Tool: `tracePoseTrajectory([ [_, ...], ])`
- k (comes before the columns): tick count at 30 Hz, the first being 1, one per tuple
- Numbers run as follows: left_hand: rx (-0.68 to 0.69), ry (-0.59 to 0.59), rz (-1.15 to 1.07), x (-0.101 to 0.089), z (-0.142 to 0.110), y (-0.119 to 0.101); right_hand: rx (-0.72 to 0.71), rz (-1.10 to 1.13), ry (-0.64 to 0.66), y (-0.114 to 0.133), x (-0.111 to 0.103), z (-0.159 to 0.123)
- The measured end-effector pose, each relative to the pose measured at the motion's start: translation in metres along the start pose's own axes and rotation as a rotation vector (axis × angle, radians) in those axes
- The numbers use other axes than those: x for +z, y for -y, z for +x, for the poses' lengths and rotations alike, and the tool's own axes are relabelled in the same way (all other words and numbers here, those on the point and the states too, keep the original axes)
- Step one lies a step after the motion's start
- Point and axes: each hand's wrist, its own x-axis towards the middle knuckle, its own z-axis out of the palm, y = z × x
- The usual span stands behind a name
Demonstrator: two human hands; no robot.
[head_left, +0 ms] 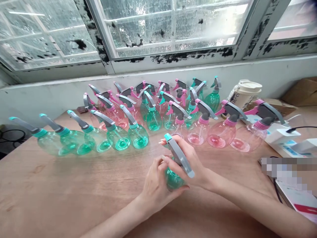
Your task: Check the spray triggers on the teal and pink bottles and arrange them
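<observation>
Both hands hold one green spray bottle (174,178) over the front middle of the table. My left hand (157,185) wraps round its clear green body, the thumb along the near side. Higher up, my right hand (192,158) closes round the grey and teal spray head, fingers at the trigger and neck. The bottle's neck and most of its body are hidden by my fingers. Just beyond stand green spray bottles (140,137) on the left and pink spray bottles (220,134) on the right, with several more of both colours behind.
A wooden table (81,191) carries everything, pushed up to a windowsill. At the back right stands a lidded paper cup (244,92) beside a cardboard box (303,92). A white power strip (284,145) with plugs and cables lies along the right edge, near a blurred-out flat item.
</observation>
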Motion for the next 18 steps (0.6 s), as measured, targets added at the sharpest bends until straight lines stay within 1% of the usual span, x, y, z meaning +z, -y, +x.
tracePoseTrajectory([
  [1,0.051,0.024,-0.037,-0.001,-0.001,0.008,0.010,-0.006,-0.001,0.002,0.001,-0.001],
  [3,0.112,0.117,-0.115,-0.007,-0.003,0.025,-0.010,-0.014,0.004,0.004,0.003,-0.003],
  [6,0.054,0.225,-0.146,-0.019,-0.005,0.046,-0.007,-0.022,0.020,0.004,0.003,-0.004],
  [8,0.026,0.266,-0.119,-0.024,-0.004,0.053,0.019,-0.028,0.020,0.003,0.003,-0.004],
  [10,0.060,0.261,-0.120,-0.027,-0.004,0.054,0.028,-0.034,0.026,0.001,0.002,-0.004],
  [14,0.142,0.176,-0.164,-0.027,-0.007,0.048,0.024,-0.050,0.039,0.000,0.001,-0.003],
  [16,0.124,0.159,-0.163,-0.028,-0.009,0.044,-0.016,-0.071,0.031,-0.001,0.002,-0.003],
  [18,0.046,0.151,-0.134,-0.029,-0.010,0.043,-0.042,-0.075,0.016,-0.001,0.003,-0.002],
])
